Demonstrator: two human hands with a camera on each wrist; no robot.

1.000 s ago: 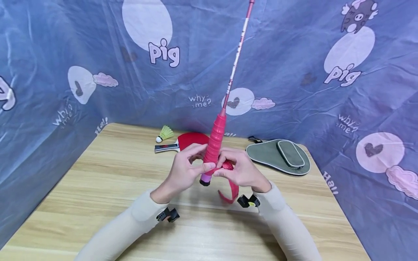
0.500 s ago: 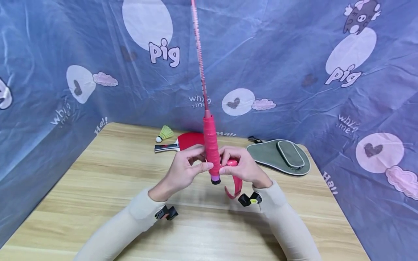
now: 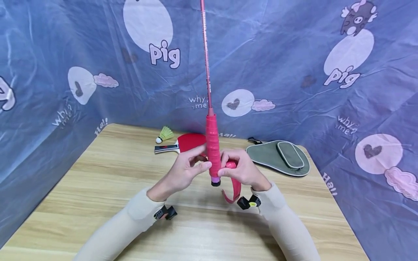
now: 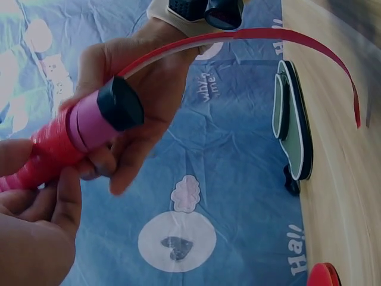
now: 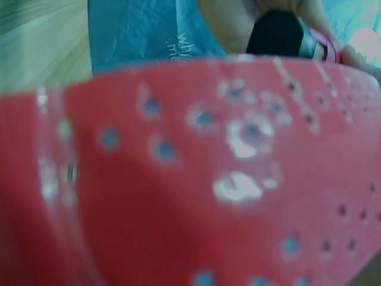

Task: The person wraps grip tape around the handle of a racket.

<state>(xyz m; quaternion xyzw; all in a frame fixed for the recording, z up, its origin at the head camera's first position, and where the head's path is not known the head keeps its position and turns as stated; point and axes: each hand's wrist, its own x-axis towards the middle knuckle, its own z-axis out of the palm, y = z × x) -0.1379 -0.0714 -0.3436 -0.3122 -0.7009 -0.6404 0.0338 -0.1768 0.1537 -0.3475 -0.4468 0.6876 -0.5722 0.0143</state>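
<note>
A badminton racket stands almost upright in the head view, its thin pink shaft (image 3: 207, 61) running out of the top edge. Red grip tape wraps its handle (image 3: 213, 145) down to a purple band (image 3: 215, 179) and a black butt cap (image 4: 122, 106). My left hand (image 3: 183, 169) pinches the handle from the left between thumb and fingers. On the other side, my right hand (image 3: 243, 167) holds the loose grip tape (image 3: 236, 188) close to the lower handle. The tape's tail hangs in a curve below that hand. Perforated tape (image 5: 178, 179) fills most of the right wrist view.
Behind my hands on the wooden table (image 3: 130, 174) lie a yellow shuttlecock (image 3: 165, 134), a red table tennis bat (image 3: 191, 140) partly covered by my left hand, and a green bat case (image 3: 277, 157). A blue patterned cloth (image 3: 281, 54) hangs around the table.
The racket shaft has swung from leaning right to nearly upright, tipped slightly left. Less of the purple band shows below the tape. Both hands stay at about the same spot.
</note>
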